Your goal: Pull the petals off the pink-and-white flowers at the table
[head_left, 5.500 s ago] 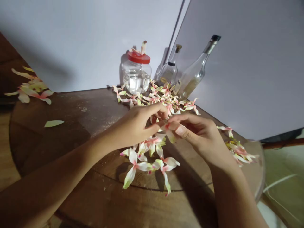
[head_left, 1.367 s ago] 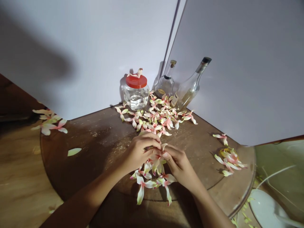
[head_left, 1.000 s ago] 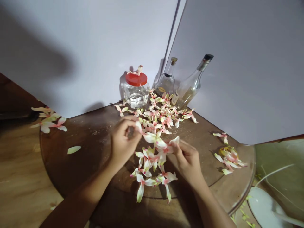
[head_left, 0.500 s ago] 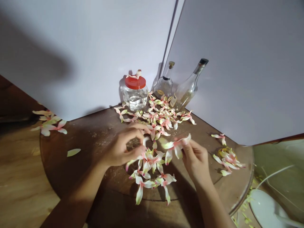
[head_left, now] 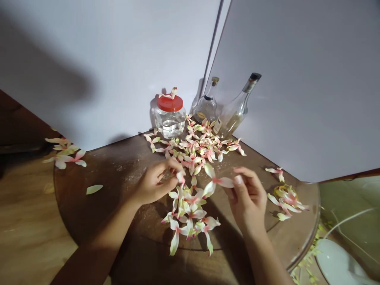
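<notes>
Head view: both hands work above a dark table (head_left: 80,206) with a curved front, close over a cluster of pink-and-white flowers (head_left: 192,200) spread toward its near side. The left hand (head_left: 154,182) is curled, thumb and fingertips brought together on a small flower piece (head_left: 181,178); whether it is a whole bloom cannot be told. Across a short gap, the right hand (head_left: 249,198) pinches a pale flower (head_left: 215,181) by one petal, thumb against forefinger, the other fingers half bent — the bloom sits between the two hands, three petals showing. Behind them a larger heap (head_left: 202,144) crowds the back corner, bordered by a red-lidded jar (head_left: 170,122) with another bloom on its lid, a stoppered bottle (head_left: 207,107) and a taller dark-capped bottle (head_left: 236,116), all close to the walls (head_left: 118,59). Left of the left hand, a wide stretch of dusty brown surface runs out to the rim, bearing one pale petal (head_left: 94,189); a bunch of blooms (head_left: 63,154) lies right at the left edge. Room on the other side is tighter — a small pile (head_left: 286,200) stands between the right hand and the curved right edge.
</notes>
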A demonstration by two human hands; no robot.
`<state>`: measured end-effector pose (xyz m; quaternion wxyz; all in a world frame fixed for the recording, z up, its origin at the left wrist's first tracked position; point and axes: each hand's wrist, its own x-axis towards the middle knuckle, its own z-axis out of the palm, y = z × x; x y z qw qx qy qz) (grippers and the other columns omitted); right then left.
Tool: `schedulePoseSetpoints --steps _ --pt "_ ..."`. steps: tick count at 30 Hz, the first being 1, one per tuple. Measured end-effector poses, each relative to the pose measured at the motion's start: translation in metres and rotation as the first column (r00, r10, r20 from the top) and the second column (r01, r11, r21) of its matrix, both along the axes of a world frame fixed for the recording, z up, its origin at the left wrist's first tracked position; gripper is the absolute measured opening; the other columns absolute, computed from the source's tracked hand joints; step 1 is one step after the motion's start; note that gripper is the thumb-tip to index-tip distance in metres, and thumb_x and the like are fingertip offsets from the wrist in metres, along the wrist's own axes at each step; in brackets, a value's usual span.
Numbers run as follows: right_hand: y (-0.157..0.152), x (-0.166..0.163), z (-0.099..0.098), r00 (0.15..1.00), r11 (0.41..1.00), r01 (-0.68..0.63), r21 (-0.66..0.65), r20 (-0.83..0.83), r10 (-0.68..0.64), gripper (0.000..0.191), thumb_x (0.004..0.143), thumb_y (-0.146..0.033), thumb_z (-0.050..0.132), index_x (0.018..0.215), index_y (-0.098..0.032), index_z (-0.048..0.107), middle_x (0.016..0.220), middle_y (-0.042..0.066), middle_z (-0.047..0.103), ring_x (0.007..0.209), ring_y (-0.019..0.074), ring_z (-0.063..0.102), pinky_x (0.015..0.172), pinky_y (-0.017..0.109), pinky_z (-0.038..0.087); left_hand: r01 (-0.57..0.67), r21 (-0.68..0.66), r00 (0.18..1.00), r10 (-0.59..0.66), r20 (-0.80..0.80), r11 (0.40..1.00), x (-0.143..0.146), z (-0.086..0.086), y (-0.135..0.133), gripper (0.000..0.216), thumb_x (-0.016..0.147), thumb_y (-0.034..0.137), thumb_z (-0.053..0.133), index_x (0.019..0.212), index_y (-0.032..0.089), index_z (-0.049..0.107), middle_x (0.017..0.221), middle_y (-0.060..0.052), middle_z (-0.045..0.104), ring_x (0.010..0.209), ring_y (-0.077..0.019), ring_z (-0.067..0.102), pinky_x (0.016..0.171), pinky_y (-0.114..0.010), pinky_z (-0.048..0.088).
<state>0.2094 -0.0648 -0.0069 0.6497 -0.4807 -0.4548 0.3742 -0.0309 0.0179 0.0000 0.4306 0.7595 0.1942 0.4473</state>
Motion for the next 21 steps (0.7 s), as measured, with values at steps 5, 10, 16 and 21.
schedulePoseSetpoints --steps 5,10,16,21 --pt "0.001 0.000 0.003 0.999 1.000 0.004 -0.023 -0.048 -0.005 0.016 0.096 -0.034 0.065 0.111 -0.029 0.062 0.075 -0.004 0.048 0.063 0.0112 0.059 0.056 0.021 0.047 0.020 0.241 0.986 0.021 -0.165 0.970 0.006 0.003 -0.005 0.006 0.093 0.020 0.067 0.098 0.019 0.067 0.115 -0.008 0.066 0.112 -0.0186 0.063 0.099 -0.033 0.050" --pt "-0.006 -0.015 -0.007 0.966 0.971 -0.229 -0.062 0.106 0.235 0.023 0.099 -0.031 0.062 0.121 -0.028 0.060 0.075 -0.003 0.051 0.063 0.0116 0.051 0.057 0.022 0.044 -0.077 0.372 0.977 0.145 -0.158 0.925 0.039 -0.005 -0.026 0.015 0.088 0.025 0.074 0.100 0.018 0.069 0.098 -0.005 0.071 0.098 -0.0181 0.064 0.093 -0.034 0.052" --pt "-0.005 -0.023 -0.010 0.937 0.938 -0.346 -0.009 0.055 0.346 0.032 0.097 -0.027 0.066 0.126 -0.032 0.055 0.076 -0.004 0.050 0.064 0.0109 0.047 0.058 0.022 0.041 -0.098 0.109 0.991 0.107 -0.082 0.989 0.045 -0.011 -0.026 0.001 0.087 0.017 0.075 0.087 0.016 0.074 0.087 -0.007 0.074 0.085 -0.0172 0.067 0.077 -0.028 0.052" --pt "-0.003 -0.023 -0.009 0.926 0.927 -0.375 0.025 0.051 0.374 0.042 0.090 -0.025 0.074 0.127 -0.033 0.054 0.076 -0.005 0.050 0.064 0.0111 0.050 0.060 0.022 0.046 -0.067 0.010 0.998 0.068 -0.014 0.998 0.043 -0.023 -0.020 0.003 0.083 0.016 0.078 0.085 0.018 0.076 0.085 -0.005 0.074 0.078 -0.0144 0.067 0.072 -0.025 0.051"
